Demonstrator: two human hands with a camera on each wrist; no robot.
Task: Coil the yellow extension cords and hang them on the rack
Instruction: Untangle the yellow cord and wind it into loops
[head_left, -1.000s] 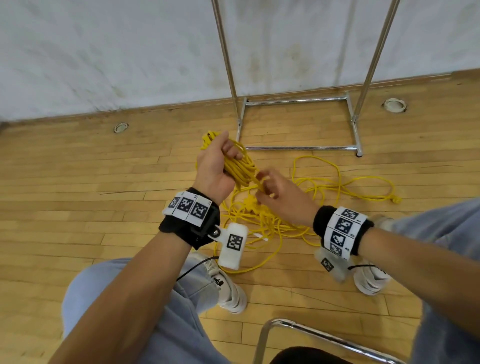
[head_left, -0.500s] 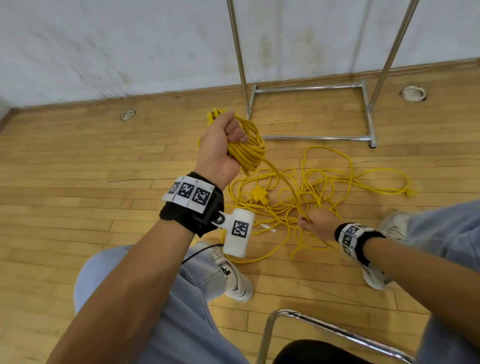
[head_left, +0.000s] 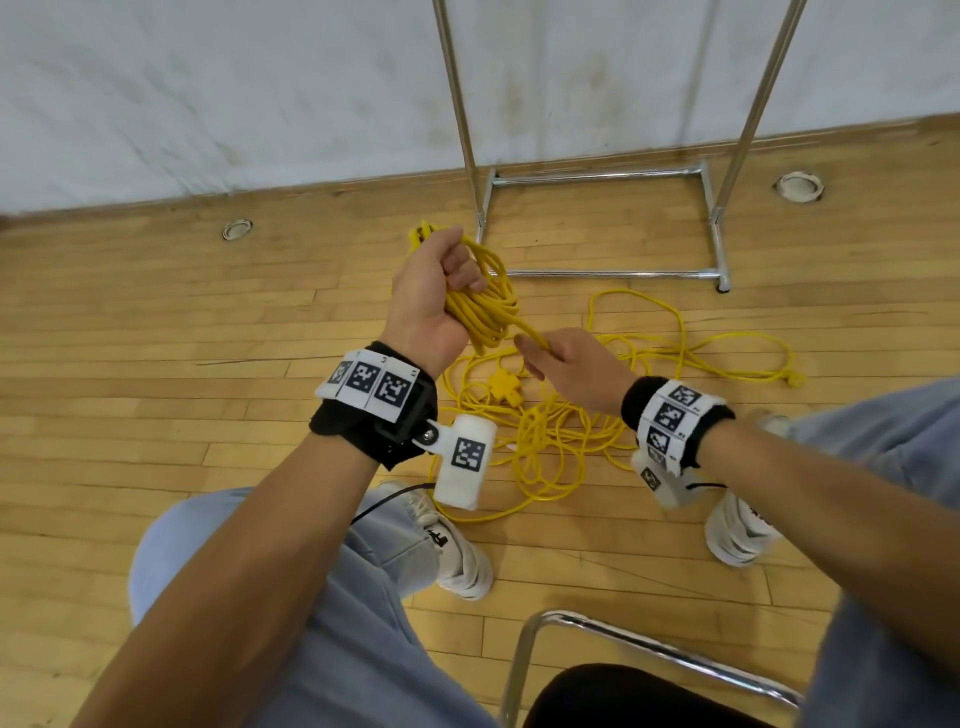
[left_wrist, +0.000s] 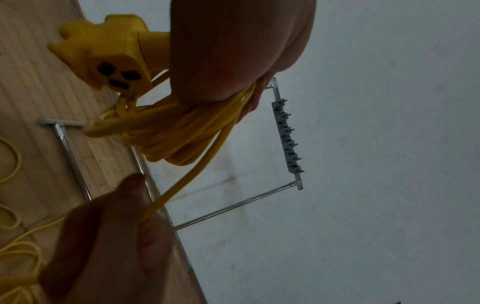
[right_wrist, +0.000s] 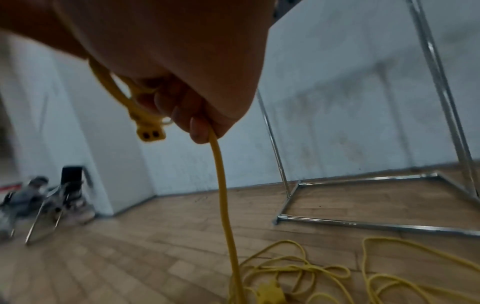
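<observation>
Both our hands are busy with one yellow cord. Our left hand (head_left: 436, 291) is closed around a bundle of finished loops (head_left: 488, 306), held up in front of us so each new turn can be laid over the ones already gathered; the cord's socket end (left_wrist: 103, 53) sticks out past the back of that fist, which we judge keeps it from slipping into the loops. Our right hand (head_left: 571, 364) pinches the running cord (left_wrist: 197, 164) just beside the bundle, fingers curled on it, so that we can feed the next length across with some tension.

Most of the cord is not yet coiled: it lies in a loose tangle on the wooden floor (head_left: 156, 338) between our shoes, with a second yellow socket block (head_left: 504, 387) resting in the middle of it. How many cords make up that tangle we cannot tell.

Nothing here holds anything else except the rack (head_left: 597, 270), a bare metal frame standing against the wall beyond the tangle. No cord hangs on the part we can see.
</observation>
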